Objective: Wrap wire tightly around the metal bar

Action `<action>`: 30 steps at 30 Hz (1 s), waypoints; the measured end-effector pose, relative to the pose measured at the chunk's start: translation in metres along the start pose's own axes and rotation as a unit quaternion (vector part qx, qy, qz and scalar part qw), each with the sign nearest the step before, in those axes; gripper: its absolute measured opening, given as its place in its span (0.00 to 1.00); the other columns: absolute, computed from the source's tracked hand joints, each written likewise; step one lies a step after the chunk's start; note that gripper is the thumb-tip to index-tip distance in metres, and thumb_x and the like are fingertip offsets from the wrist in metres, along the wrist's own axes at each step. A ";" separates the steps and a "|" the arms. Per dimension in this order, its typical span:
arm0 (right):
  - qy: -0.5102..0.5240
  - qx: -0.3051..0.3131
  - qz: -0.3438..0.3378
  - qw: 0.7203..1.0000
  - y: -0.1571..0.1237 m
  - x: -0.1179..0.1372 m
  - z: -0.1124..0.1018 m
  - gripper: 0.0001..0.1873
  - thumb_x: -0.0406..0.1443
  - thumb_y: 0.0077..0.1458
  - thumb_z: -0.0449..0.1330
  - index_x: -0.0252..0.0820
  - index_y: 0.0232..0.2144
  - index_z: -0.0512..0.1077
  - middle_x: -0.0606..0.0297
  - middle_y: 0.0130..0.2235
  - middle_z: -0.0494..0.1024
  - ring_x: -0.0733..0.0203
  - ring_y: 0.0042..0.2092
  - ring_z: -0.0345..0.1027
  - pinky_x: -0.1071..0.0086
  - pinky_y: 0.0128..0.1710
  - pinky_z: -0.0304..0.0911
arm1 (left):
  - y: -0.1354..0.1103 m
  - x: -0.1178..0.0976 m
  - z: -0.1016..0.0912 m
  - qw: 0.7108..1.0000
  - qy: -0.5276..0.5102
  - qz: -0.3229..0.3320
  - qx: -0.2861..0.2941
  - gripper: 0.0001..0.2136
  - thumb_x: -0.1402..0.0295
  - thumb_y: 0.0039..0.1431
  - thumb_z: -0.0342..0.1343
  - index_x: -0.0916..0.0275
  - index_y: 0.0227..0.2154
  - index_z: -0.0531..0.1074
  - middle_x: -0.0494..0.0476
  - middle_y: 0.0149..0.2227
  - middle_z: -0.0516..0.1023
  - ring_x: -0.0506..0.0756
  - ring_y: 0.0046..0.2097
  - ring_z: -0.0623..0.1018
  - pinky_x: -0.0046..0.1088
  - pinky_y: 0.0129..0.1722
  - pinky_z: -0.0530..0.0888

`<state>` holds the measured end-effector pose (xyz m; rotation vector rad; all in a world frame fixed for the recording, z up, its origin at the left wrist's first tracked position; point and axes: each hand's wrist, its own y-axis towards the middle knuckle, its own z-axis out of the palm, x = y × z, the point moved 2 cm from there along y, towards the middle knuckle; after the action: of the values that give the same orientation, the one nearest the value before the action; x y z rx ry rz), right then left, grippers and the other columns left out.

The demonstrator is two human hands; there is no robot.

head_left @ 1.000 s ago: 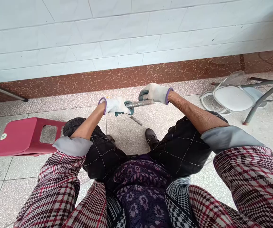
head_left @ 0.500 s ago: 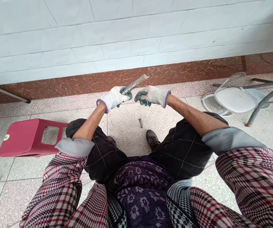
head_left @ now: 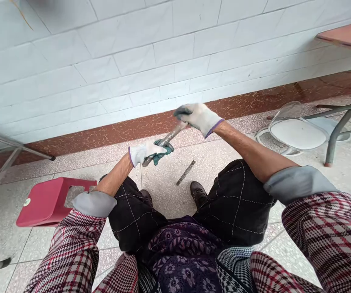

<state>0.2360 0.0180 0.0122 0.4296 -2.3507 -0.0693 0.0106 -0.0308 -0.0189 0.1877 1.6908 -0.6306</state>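
My left hand (head_left: 157,150), in a white glove with dark green fingers, is closed around a slim silvery rod in what looks like a clear plastic sleeve (head_left: 172,134). The rod slants up to the right, and its lower end sticks out below my palm. My right hand (head_left: 195,116), gloved the same way, is at the rod's upper end with fingers bent over it. Blur hides whether those fingers grip it. Below the hands, a thin grey strip (head_left: 186,172) is seen against the floor, near my right shoe (head_left: 198,193).
A red plastic stool (head_left: 42,201) lies at the left, near a metal frame leg (head_left: 35,149). At the right are a white-seated chair (head_left: 297,130) and a table (head_left: 349,34) with grey metal legs. A tiled wall (head_left: 163,73) with a brown base runs ahead.
My right hand has moved up to the rod's upper end; my left hand has come lower with the rod. The grey strip below now shows longer and slanted. The view has shifted.
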 end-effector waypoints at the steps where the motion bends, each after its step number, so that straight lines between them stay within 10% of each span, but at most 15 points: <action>1: 0.023 -0.045 -0.001 0.999 -0.002 0.001 -0.010 0.19 0.31 0.60 0.58 0.39 0.51 0.80 0.57 0.46 0.82 0.54 0.44 0.75 0.63 0.42 0.72 | 0.004 0.000 0.004 0.999 -0.010 -0.008 0.040 0.10 0.68 0.58 0.67 0.65 0.42 0.78 0.50 0.25 0.72 0.49 0.23 0.71 0.28 0.24 0.75; 4: 0.072 -0.155 -0.004 0.985 -0.011 0.002 -0.029 0.18 0.33 0.61 0.57 0.37 0.51 0.79 0.56 0.46 0.81 0.54 0.45 0.74 0.63 0.43 0.71 | 0.025 0.000 0.016 0.987 -0.105 0.000 0.117 0.11 0.67 0.56 0.65 0.66 0.41 0.76 0.46 0.21 0.68 0.48 0.20 0.68 0.27 0.21 0.73; 7: 0.120 -0.187 0.030 0.975 -0.019 -0.005 -0.025 0.18 0.35 0.61 0.57 0.35 0.50 0.78 0.55 0.45 0.81 0.55 0.42 0.74 0.62 0.42 0.71 | 0.054 -0.002 0.026 0.966 -0.252 0.011 0.052 0.10 0.65 0.61 0.63 0.65 0.42 0.74 0.51 0.27 0.76 0.51 0.26 0.77 0.31 0.31 0.79; 15: 0.080 0.041 0.088 0.992 -0.012 -0.015 0.046 0.05 0.34 0.55 0.65 0.41 0.35 0.74 0.64 0.32 0.79 0.57 0.36 0.73 0.64 0.38 0.69 | 0.128 0.013 0.046 0.918 -0.357 0.062 -0.164 0.09 0.62 0.69 0.55 0.62 0.41 0.76 0.56 0.36 0.82 0.52 0.39 0.81 0.29 0.44 0.76; 23: 0.253 0.084 0.250 0.931 -0.020 -0.020 0.051 0.07 0.28 0.54 0.61 0.42 0.32 0.67 0.73 0.23 0.69 0.67 0.21 0.63 0.72 0.20 0.62 | 0.108 0.038 0.057 0.962 -0.262 0.022 -0.077 0.06 0.69 0.67 0.55 0.63 0.39 0.77 0.55 0.36 0.81 0.50 0.34 0.77 0.26 0.39 0.74; 30: 0.281 0.130 0.327 0.893 -0.036 -0.034 0.038 0.12 0.27 0.50 0.64 0.42 0.38 0.71 0.75 0.21 0.67 0.70 0.16 0.58 0.74 0.12 0.56 | 0.087 0.031 0.011 0.982 -0.121 -0.032 -0.138 0.08 0.75 0.59 0.58 0.62 0.41 0.77 0.54 0.39 0.81 0.47 0.28 0.74 0.24 0.28 0.70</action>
<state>0.2437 -0.0073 -0.0444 -0.2210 -1.8104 0.6133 0.0528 0.0296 -0.0761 -0.1370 1.5325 -0.4399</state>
